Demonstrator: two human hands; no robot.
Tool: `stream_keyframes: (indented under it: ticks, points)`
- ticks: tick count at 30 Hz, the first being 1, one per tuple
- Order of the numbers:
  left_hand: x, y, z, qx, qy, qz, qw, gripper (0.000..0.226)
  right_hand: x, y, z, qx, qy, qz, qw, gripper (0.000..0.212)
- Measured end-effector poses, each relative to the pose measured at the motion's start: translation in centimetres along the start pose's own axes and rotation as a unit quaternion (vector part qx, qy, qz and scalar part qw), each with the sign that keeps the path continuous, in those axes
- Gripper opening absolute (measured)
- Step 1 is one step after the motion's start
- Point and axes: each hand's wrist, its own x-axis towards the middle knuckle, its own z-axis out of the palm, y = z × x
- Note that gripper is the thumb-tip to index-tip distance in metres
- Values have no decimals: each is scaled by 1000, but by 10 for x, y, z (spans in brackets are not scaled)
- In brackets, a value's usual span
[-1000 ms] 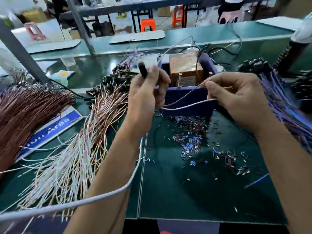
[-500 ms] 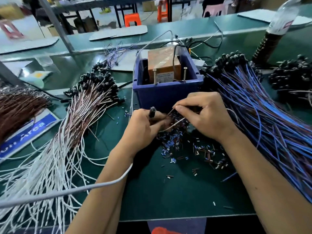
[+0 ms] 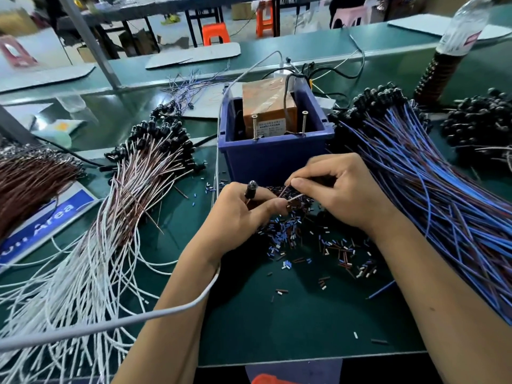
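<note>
The left hand is curled round a short lead, with the lead's black cap sticking up between thumb and forefinger. The right hand pinches the two thin bare ends at its fingertips. The hands sit close together, low over the table. This probably lets the stripped tips be twisted or tidied while any cut bits fall onto the heap of scraps right beneath. The cap is dark and glossy with a rounded tip, and the ends look pale and reddish. A blue box stands just behind the hands. White and brown wires fan out to the left and blue wires to the right, both near enough to reach.
</note>
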Motion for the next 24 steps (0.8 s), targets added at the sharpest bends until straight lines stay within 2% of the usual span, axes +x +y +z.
stream_keyframes:
  ticks: [13, 17, 19, 22, 24]
  points:
    - [-2, 4, -10, -51, -12, -4, 999, 23, 0, 6, 1, 81, -36, 53, 995, 10]
    - [-5, 1, -16, -56, 8, -9, 998, 24, 0, 7, -7, 179, 10, 109, 978, 14]
    - [-5, -2, -17, -61, 23, -13, 998, 24, 0, 4, -7, 165, -22, 135, 977, 13]
    - [-5, -4, -18, -77, 43, -22, 996, 26, -1, 3, -11, 168, -96, 189, 963, 45]
    - [-6, -6, -19, -96, 66, -35, 993, 27, -2, 5, -24, 187, -132, 208, 951, 44]
